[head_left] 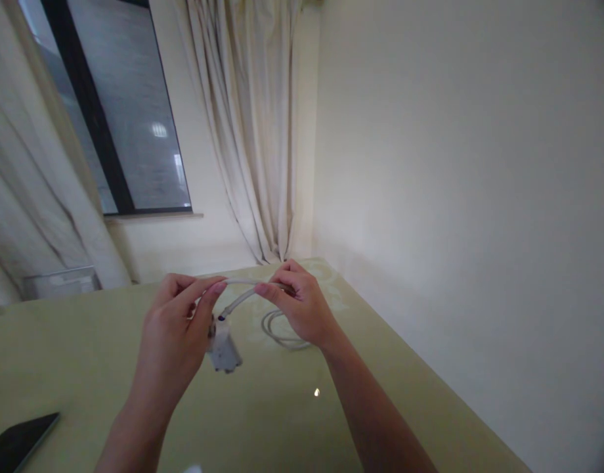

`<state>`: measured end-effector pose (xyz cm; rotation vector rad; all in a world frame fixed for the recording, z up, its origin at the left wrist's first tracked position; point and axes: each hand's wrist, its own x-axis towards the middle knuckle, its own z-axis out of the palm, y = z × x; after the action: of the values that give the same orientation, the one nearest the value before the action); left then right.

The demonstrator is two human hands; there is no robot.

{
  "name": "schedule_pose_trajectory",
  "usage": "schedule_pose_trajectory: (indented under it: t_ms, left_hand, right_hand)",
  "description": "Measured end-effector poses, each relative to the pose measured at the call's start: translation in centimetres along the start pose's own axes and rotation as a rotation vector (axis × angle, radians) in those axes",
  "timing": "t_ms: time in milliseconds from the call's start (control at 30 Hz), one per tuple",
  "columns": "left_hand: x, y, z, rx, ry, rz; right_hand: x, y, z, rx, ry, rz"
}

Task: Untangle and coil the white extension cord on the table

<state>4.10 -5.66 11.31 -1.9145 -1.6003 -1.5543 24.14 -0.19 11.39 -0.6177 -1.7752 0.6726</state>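
Both my hands are raised over a pale green table (pixel 262 420) and pinch a white cable (pixel 237 301) between them. My left hand (pixel 176 325) grips the cable near its end, thumb and forefinger closed. My right hand (pixel 299 302) pinches the cable a little further along. A white charger plug (pixel 224 349) hangs from the cable under my left hand. The rest of the cable lies in a loose coil (pixel 282 332) on the table below my right hand.
A dark phone (pixel 16 443) lies at the table's near left edge. A cream wall (pixel 454 197) runs along the table's right side. Behind are a window (pixel 119 112), curtains (pixel 253 131) and a grey box-like unit (pixel 60 281) at the far left.
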Motion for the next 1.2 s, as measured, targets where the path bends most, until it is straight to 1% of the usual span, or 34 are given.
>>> schedule_pose_trajectory:
  t_ms: [100,200,300,400,467,567,633,767,867,967,1000,1033,1133,1200]
  left_hand:
    - [-0.3,0.6,0.0,0.048,-0.023,-0.016]
    - [-0.5,1.0,0.1,0.115,-0.115,0.019]
    - [-0.7,0.7,0.3,0.204,-0.172,0.115]
    - [-0.8,0.3,0.8,0.278,-0.184,0.238]
    - [-1.0,0.4,1.3,0.318,-0.194,0.270]
    - [-1.3,1.1,2.1,0.343,-0.192,0.246]
    - [-1.5,1.6,2.5,0.336,-0.175,0.213]
    - [-1.5,1.7,2.9,0.253,-0.174,0.163]
    - [-1.3,1.0,2.9,0.141,-0.251,0.105]
    - [-1.0,0.4,2.7,0.016,-0.344,0.008]
    - [-0.9,0.3,2.6,-0.039,-0.360,-0.028]
    - [-0.8,0.3,2.4,-0.103,-0.365,-0.063]
    - [-0.5,0.6,1.9,-0.311,-0.381,-0.165]
    - [-0.3,1.0,1.4,-0.419,-0.386,-0.239]
  right_hand:
    - [0.0,-0.1,-0.3,0.024,-0.016,0.014]
    - [0.0,-0.2,-0.7,0.014,-0.028,0.023]
    - [-0.1,-0.3,-0.9,0.003,-0.084,0.007]
    - [-0.2,-0.5,-0.7,0.011,-0.154,-0.008]
    - [-0.4,-0.8,-0.4,0.012,-0.182,-0.005]
    - [-0.5,-1.1,-0.1,-0.022,-0.214,0.007]
    - [-0.6,-1.2,0.0,-0.052,-0.232,-0.012]
    - [-0.4,-0.8,0.1,-0.075,-0.255,-0.065]
    - [-0.2,-0.2,-0.2,-0.064,-0.290,-0.078]
    - [0.0,0.6,-0.7,-0.043,-0.350,-0.073]
    - [0.0,0.9,-0.8,-0.048,-0.337,-0.061]
    - [0.1,1.2,-0.9,-0.059,-0.296,-0.042]
    - [0.3,2.0,-0.7,-0.086,-0.083,0.005]
    - [0.3,2.4,-0.5,-0.100,0.027,-0.040]
